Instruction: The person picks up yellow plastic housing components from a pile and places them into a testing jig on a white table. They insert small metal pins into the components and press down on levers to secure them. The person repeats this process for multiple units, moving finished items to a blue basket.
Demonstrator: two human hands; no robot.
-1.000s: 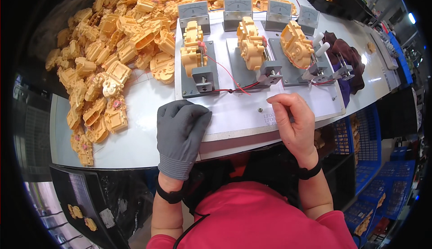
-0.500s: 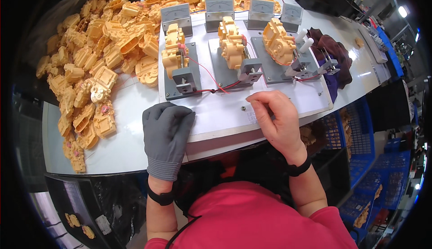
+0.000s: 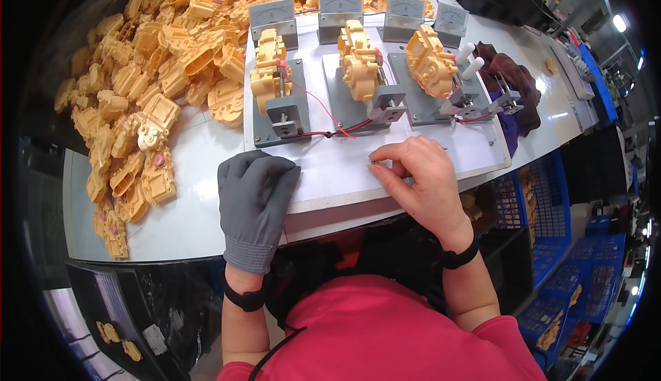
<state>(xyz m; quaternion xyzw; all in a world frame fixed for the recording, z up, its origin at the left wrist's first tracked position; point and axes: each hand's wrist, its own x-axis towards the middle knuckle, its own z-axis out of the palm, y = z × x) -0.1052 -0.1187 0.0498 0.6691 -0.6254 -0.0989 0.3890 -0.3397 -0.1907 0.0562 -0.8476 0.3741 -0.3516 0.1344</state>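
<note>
My left hand [image 3: 255,188], in a grey knitted glove, rests at the board's front left edge with its fingers curled under. Whatever they hold, if anything, is hidden. My bare right hand [image 3: 423,185] pinches a small metal screw [image 3: 374,163] between thumb and forefinger, at the front of the white board [image 3: 323,174]. Beyond my hands stand three grey test fixtures, the left one [image 3: 296,133], the middle one [image 3: 341,109] and the right one [image 3: 413,109]. Each carries a yellow plastic gearbox housing: left [image 3: 265,81], middle [image 3: 358,68], right [image 3: 430,61]. Red wires [image 3: 313,99] run between the fixtures.
Several analog meters [image 3: 341,9] line the board's back. A big heap of yellow housings [image 3: 151,57] covers the left and back of the table. Dark cloth [image 3: 513,81] lies right of the fixtures. Blue crates [image 3: 551,202] stand below on the right, a black bin [image 3: 117,305] lower left.
My right hand has shifted slightly left, bringing its thumb and forefinger around the small screw. The left hand has stayed in place. The view has tilted slightly.
</note>
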